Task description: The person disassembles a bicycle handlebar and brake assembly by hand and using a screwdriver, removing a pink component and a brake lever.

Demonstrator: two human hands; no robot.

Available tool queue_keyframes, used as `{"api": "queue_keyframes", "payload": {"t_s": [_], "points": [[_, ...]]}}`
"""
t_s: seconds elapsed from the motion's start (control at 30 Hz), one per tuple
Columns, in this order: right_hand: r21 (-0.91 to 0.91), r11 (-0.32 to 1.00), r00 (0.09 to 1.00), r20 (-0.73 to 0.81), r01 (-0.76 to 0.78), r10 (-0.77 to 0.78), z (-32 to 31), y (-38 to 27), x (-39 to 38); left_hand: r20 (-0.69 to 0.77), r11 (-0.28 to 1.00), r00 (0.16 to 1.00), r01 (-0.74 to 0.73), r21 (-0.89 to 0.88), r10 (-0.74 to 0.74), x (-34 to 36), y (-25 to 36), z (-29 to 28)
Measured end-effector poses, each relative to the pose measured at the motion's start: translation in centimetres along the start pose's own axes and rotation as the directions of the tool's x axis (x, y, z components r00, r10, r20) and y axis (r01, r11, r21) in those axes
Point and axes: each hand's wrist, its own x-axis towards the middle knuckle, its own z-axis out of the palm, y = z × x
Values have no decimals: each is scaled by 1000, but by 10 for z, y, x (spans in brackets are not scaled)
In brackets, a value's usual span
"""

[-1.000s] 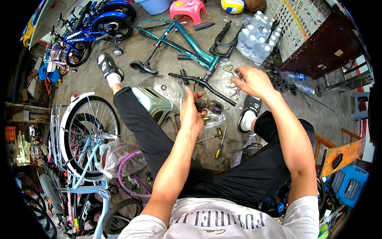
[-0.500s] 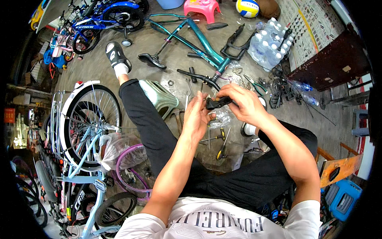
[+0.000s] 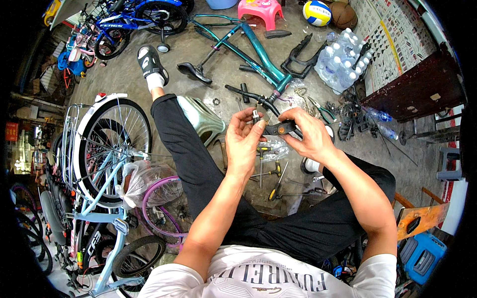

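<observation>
A: What's in hand?

B: Small black bike part w/ an orange-brown round bit (image 3: 281, 128), looks like a brake arm or caliper piece. Held up mid-air over the lap, above the loose hand tools (image 3: 271, 174) on the concrete floor (image 3: 208, 54).

A: Who's got it?

B: Both. Right hand (image 3: 310, 136) has thumb on top & fingers curled under, clamped on the black body. Left hand (image 3: 244, 141) is at its left end, thumb & forefinger pinched on a small metal bolt or pin (image 3: 255, 115) sticking up there; the other fingers are loosely bent behind.

A: How'd it handle?

B: My guess: rigid metal, light enough for one hand, prob. greasy so could slip. Best grip is the thick black body, as the right hand has it. The pin's tiny, easy to drop into the clutter below.

A: What can't you see?

B: Far end of the part is hidden under the right palm. Can't tell if the pin is threaded in or just resting. Tools below are partly behind the wrists.

A: Around it?

B: Teal bike frame (image 3: 258, 54) lying just beyond the hands, pack of water bottles (image 3: 343, 62) to the right, white-tyred wheel (image 3: 112, 144) well to the left.
</observation>
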Motion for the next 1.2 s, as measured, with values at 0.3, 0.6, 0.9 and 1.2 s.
{"api": "queue_keyframes", "payload": {"t_s": [0.3,0.6,0.9,1.2], "points": [[397,853,938,77,-339,337,1,5,-3,196,935,955,268,-233,-224,9,-1,-8],[848,478,715,-185,-231,674,-72,31,8,-213,664,790,603,442,-575,48,-203,-110],[913,398,778,-181,-95,602,-113,80,-8,-249,-103,699,244,964,-671,2,-308,-166],[927,304,654,-92,-219,751,-114,99,10,-280,-99,682,292,951,-676,18,-326,-155]]}}
